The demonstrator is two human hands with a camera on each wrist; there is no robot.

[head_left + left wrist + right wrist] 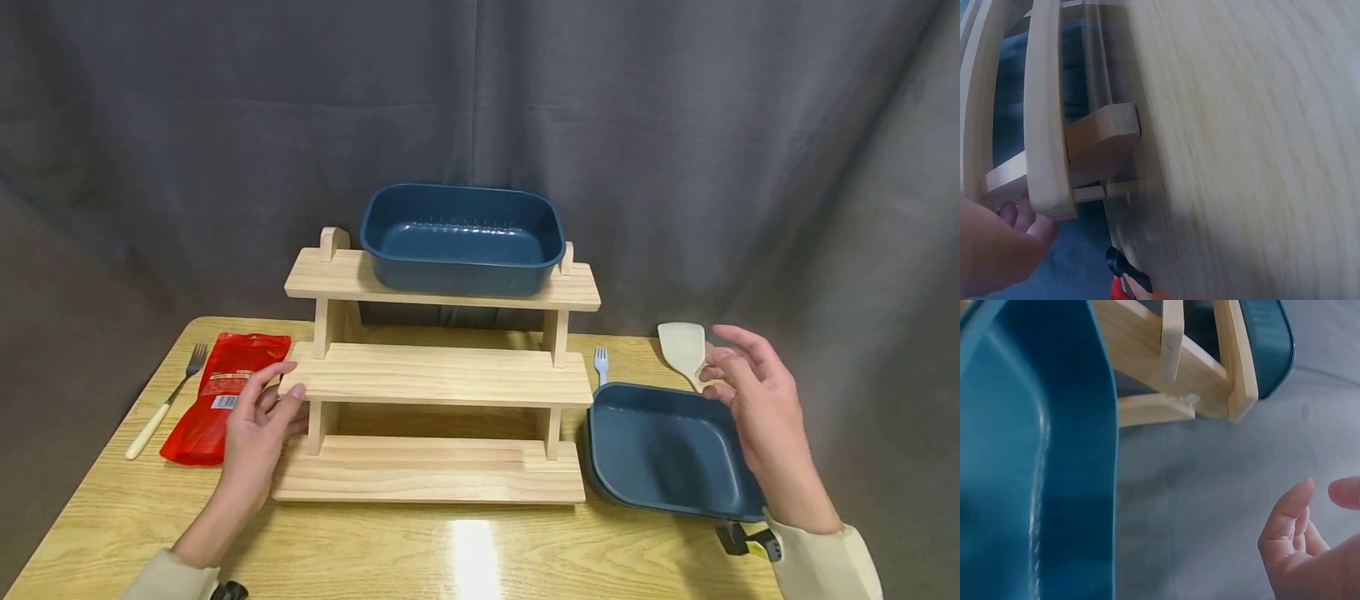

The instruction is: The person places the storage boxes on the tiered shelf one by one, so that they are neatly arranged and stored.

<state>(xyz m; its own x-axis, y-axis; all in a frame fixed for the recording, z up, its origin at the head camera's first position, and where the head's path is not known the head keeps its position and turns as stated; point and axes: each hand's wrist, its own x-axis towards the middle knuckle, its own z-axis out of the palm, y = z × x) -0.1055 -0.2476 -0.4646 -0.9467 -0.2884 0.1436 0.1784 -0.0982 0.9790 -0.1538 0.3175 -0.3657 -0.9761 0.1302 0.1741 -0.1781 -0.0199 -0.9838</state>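
Wooden rack (438,375): three-step stand, placed upright on the table (337,550); served as the reference for all positions below.
Rack finish: pale, bare-looking wood with fine lengthwise grain; a toothed joint pattern showed toward the right end of the bottom shelf.
Rack form: three straight, flat shelves, stepped upward toward the rear, carried on two side frames; the rounded frame tips rose above the top shelf.
Left hand (258,425): gripped the left end of the rack's middle shelf, thumb at the front edge, fingers curled beneath.
Right hand (761,408): held nothing; fingers were loosely bent, thumb apart, to the right of the rack.
Upper bin (462,275): dark blue, smooth and glossy, rectangular with rounded corners; rested on the rack's top shelf.
Lower bin (660,442): matching blue, round-cornered, thin-rimmed; sat just beside the rack's right end.
Spatula (681,346): off-white, broad flat blade; lay right of the rack, toward the rear.
Pale blue fork (602,364): tines visible near the rack's right end, handle partly hidden.
Red packet (213,417): shiny, creased film pouch, left of the rack.
Metal fork (150,425): cream handle, farther left of the rack.
Curtain (480,83): grey, softly folded fabric behind the rack.
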